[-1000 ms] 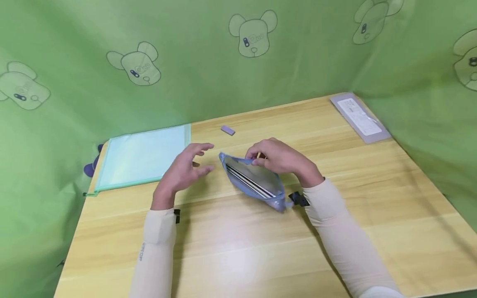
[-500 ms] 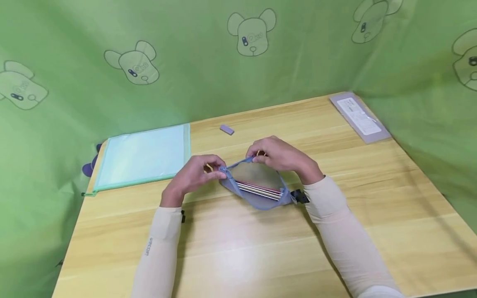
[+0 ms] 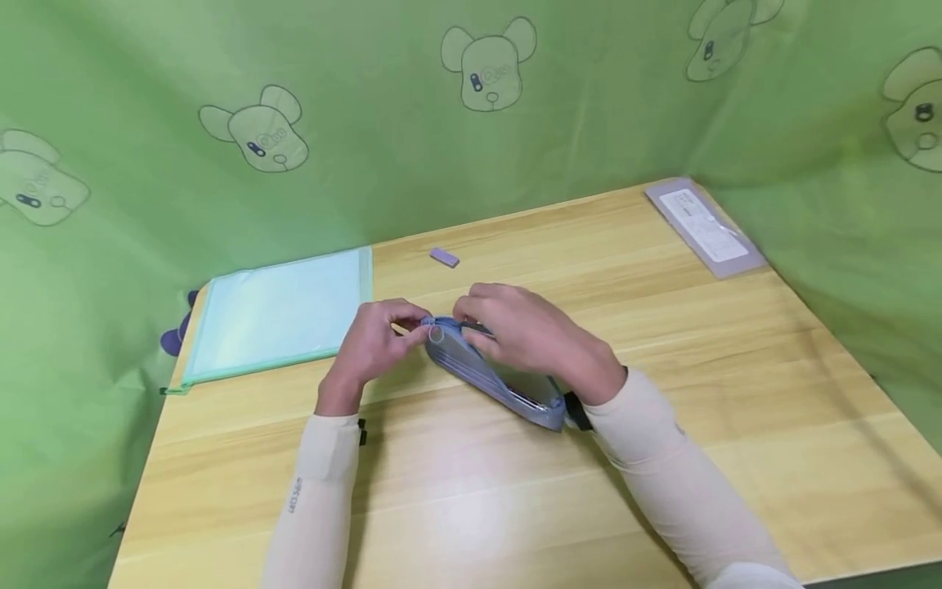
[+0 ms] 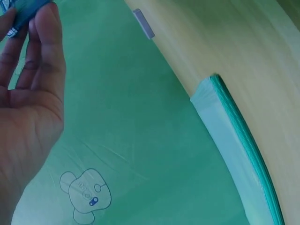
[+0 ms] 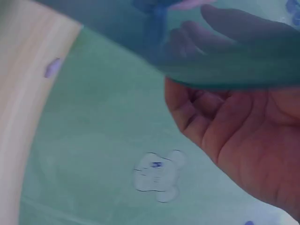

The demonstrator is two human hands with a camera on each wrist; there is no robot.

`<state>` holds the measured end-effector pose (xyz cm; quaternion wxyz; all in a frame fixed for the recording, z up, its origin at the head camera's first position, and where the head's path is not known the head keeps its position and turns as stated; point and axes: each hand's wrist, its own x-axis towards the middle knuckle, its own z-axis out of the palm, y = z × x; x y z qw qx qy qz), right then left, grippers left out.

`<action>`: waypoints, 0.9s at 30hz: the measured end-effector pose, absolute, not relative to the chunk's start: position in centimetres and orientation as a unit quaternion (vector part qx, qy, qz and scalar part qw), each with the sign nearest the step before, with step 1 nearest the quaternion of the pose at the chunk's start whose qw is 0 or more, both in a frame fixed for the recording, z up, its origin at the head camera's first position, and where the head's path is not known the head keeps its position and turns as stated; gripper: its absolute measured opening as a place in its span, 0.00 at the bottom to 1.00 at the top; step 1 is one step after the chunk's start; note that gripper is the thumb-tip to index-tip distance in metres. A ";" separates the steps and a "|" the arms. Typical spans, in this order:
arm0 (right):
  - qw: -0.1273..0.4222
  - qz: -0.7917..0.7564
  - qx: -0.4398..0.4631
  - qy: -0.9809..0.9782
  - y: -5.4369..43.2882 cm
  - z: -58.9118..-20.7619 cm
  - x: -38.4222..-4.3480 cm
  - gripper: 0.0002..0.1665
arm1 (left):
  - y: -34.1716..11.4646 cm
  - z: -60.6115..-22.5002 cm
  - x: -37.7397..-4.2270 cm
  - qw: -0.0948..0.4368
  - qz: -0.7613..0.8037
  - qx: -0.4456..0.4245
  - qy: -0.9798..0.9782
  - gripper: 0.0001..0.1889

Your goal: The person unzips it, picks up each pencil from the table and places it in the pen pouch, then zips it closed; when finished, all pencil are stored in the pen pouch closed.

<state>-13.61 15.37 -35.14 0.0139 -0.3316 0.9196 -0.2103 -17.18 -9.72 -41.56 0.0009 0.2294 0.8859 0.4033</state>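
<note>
A blue see-through zip pouch [image 3: 471, 366] is tilted above the table in the head view, its mouth partly apart and some thin striped items [image 3: 528, 400] showing inside. My left hand [image 3: 377, 339] pinches the pouch's left end between thumb and fingers; the left wrist view shows the blue zip end [image 4: 27, 16] in that pinch. At the pouch's far edge, close to the left end, my right hand [image 3: 526, 331] grips the rim with curled fingers. Seen from the right wrist, the pouch's translucent side [image 5: 225, 65] covers part of those fingers, so the exact hold is hidden.
A pale sheet folder with green zip trim [image 3: 283, 315] lies at the table's left. Behind the pouch is a small purple block [image 3: 445, 258]. A purple flat pack with a white label [image 3: 706, 229] lies at the far right corner. Green curtain [image 3: 383, 164] surrounds the table.
My left hand came in from the left and took hold of the pouch's end. My right hand then slid left along the rim, and the pouch's mouth narrowed at that end.
</note>
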 end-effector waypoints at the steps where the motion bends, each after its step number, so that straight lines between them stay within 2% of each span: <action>1: 0.012 -0.201 -0.332 0.922 15.4 -34.9 -13.3 0.13 | -9.7 -41.5 -17.2 -0.006 0.401 0.224 0.888 0.06; 7: 0.002 -0.181 -0.313 0.933 16.1 -33.6 -11.8 0.17 | -9.8 -41.0 -17.2 -0.042 0.392 0.180 0.901 0.06; 14: 0.013 -0.154 -0.309 0.938 13.6 -35.6 -13.0 0.27 | -8.9 -40.9 -16.9 -0.020 0.408 0.198 0.891 0.06; 20: -0.024 -0.160 -0.317 0.935 12.4 -37.0 -13.5 0.19 | -8.3 -40.4 -16.4 -0.014 0.417 0.209 0.885 0.05; 25: -0.067 -0.166 -0.334 0.926 12.2 -37.4 -13.6 0.08 | -8.3 -40.2 -16.3 -0.004 0.413 0.211 0.886 0.06; 27: -0.073 -0.168 -0.335 0.924 12.1 -37.4 -13.7 0.07 | -8.4 -40.2 -16.3 -0.001 0.412 0.212 0.886 0.06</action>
